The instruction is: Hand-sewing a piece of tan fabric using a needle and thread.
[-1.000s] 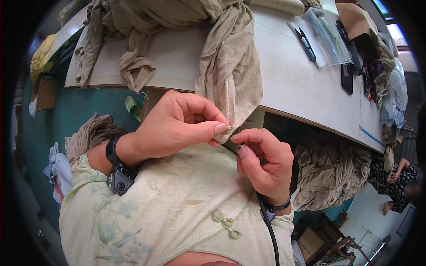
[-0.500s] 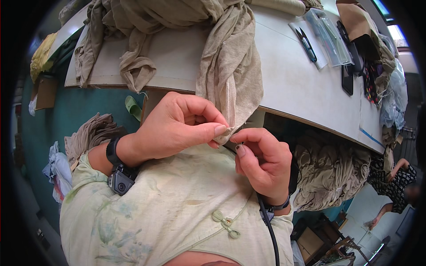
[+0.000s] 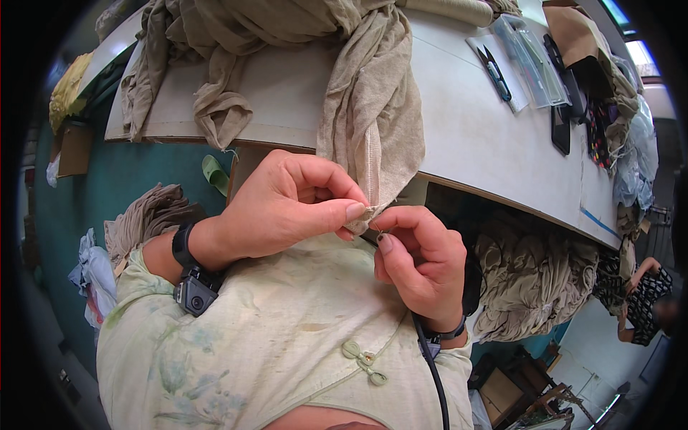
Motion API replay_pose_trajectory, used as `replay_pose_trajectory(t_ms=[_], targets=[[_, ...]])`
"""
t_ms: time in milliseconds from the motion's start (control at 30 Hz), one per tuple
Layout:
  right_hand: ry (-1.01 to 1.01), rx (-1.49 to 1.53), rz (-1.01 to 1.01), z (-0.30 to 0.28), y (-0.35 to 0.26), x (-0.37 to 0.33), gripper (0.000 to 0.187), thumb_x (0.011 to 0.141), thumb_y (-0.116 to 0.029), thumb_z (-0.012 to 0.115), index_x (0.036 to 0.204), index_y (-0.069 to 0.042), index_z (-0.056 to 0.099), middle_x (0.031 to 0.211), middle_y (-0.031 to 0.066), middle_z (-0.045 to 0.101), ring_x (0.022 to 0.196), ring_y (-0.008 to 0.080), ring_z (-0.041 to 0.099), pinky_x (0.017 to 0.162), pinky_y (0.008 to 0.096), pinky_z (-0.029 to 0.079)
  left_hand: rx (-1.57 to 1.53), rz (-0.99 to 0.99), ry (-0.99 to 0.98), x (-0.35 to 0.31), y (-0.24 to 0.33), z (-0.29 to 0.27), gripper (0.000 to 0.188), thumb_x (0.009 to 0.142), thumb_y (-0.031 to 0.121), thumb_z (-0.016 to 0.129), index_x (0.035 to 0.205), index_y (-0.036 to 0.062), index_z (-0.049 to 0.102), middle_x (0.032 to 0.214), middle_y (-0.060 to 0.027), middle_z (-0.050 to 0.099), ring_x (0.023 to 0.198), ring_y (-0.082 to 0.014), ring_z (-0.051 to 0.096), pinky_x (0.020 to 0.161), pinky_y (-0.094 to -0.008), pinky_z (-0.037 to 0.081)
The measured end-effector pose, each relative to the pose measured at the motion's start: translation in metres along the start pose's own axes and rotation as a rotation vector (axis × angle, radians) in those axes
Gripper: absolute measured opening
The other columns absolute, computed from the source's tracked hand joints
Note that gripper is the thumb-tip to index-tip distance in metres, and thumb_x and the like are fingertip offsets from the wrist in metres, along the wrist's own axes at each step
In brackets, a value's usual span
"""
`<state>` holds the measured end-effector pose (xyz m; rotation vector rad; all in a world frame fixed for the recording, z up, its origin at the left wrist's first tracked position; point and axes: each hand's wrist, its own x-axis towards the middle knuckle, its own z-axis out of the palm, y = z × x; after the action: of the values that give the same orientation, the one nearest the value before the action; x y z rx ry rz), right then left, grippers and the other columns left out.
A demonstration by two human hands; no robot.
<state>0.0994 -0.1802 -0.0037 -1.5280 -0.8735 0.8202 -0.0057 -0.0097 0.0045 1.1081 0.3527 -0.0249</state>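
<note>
Beige knit-like cloth hangs over the table's front edge and narrows to a corner with a pale seam strip. My left hand pinches that corner between thumb and index finger. Close on its right is my right hand, its thumb and index finger bent toward each other beside the cloth corner. A fine thread-like line seems to show at those fingertips, but what they hold is too small to make out.
The white table carries thread snips, a clear plastic box and a dark phone. Piled beige cloth lies below right, folded cloth below left. A green slipper is on the floor. Another person is at far right.
My right hand has shifted slightly left, closer to the cloth corner. My left hand keeps its pinch. The other person's lower arm has drawn upward.
</note>
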Motion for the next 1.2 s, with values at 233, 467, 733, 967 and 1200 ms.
replay_pose_trajectory(t_ms=[233, 467, 733, 967, 1200], targets=[[-0.013, 0.049, 0.012, 0.0022, 0.0001, -0.0004, 0.017, 0.08, 0.005, 0.05, 0.096, 0.0, 0.052, 0.057, 0.0013, 0.056, 0.048, 0.0048, 0.052, 0.047, 0.0189, 0.039, -0.008, 0.014, -0.003, -0.0001, 0.0003, 0.0012, 0.01, 0.083, 0.002, 0.06, 0.088, -0.0061, 0.061, 0.083, -0.0085, 0.06, 0.073, -0.0126, 0.061, 0.066, -0.0234, 0.051], [-0.011, 0.051, 0.011, 0.0038, -0.0008, 0.0014, 0.016, 0.081, 0.004, 0.05, 0.096, 0.0, 0.052, 0.058, 0.0014, 0.057, 0.049, 0.0049, 0.054, 0.048, 0.0187, 0.04, -0.017, 0.025, 0.0, 0.0004, -0.0004, 0.0011, 0.01, 0.083, 0.002, 0.059, 0.089, -0.006, 0.061, 0.084, -0.0086, 0.06, 0.073, -0.0127, 0.061, 0.066, -0.0236, 0.051], [-0.016, 0.036, 0.041, 0.0038, -0.002, 0.0001, 0.015, 0.081, 0.003, 0.05, 0.096, 0.0, 0.051, 0.054, 0.0004, 0.055, 0.047, 0.0041, 0.051, 0.047, 0.0186, 0.038, -0.011, 0.032, 0.006, -0.0005, -0.0012, 0.0009, 0.01, 0.083, 0.001, 0.059, 0.089, -0.0062, 0.061, 0.084, -0.0086, 0.06, 0.073, -0.0127, 0.06, 0.067, -0.0235, 0.051], [-0.016, 0.043, 0.054, 0.0041, -0.0025, 0.0001, 0.015, 0.081, 0.003, 0.05, 0.096, 0.0, 0.051, 0.053, 0.0001, 0.055, 0.046, 0.0037, 0.051, 0.047, 0.0184, 0.038, -0.008, 0.033, 0.005, -0.0001, -0.0014, 0.0012, 0.01, 0.083, 0.001, 0.058, 0.089, -0.0061, 0.061, 0.085, -0.0087, 0.06, 0.074, -0.0127, 0.061, 0.067, -0.0235, 0.051], [-0.019, 0.05, 0.042, 0.0048, -0.0027, 0.0012, 0.015, 0.082, 0.002, 0.05, 0.096, 0.0, 0.051, 0.053, 0.0002, 0.055, 0.047, 0.0038, 0.051, 0.048, 0.0181, 0.038, -0.017, 0.032, -0.002, 0.0006, -0.0013, 0.0011, 0.01, 0.083, 0.002, 0.059, 0.089, -0.0057, 0.061, 0.084, -0.0087, 0.061, 0.074, -0.0127, 0.061, 0.067, -0.0239, 0.051]])
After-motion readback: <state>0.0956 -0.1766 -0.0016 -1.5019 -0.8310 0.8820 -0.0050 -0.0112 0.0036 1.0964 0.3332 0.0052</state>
